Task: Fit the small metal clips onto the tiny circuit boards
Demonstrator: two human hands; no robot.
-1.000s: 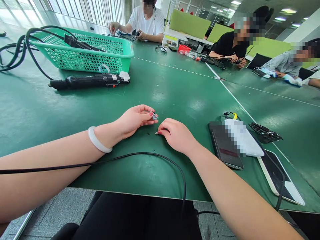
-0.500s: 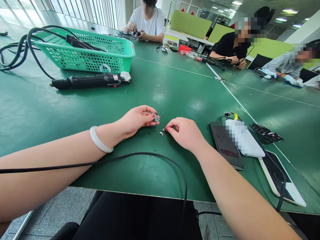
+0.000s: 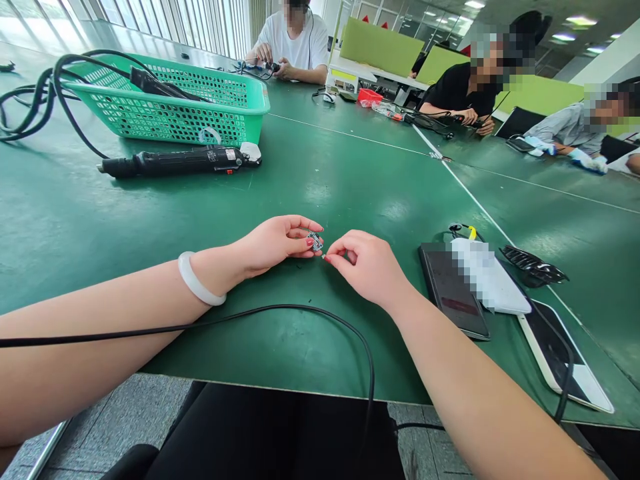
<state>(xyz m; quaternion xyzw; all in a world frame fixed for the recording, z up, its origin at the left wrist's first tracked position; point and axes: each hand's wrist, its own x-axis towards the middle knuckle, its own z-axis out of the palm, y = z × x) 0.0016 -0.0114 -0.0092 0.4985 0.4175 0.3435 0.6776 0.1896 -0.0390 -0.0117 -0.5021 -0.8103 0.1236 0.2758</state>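
Observation:
My left hand is closed, thumb and fingers pinching a small grey metallic part with fine openings or detail. Its exact kind is too small to tell. Close to it on the right, my right hand pinches a tiny whitish piece between thumb and forefinger. That piece is just below the metallic part; whether the two touch I cannot tell. Tiny dark bits lie on the green table beneath my hands.
A black cable crosses my left forearm and the table front. A black electric screwdriver lies before a green basket. Right of my hands are a dark phone, a pale device and another phone. Several people sit across.
My left hand has moved slightly right and down, and the right hand slightly left, bringing their fingertips closer. The whitish bits on the table between them no longer show there; one is at my right fingertips.

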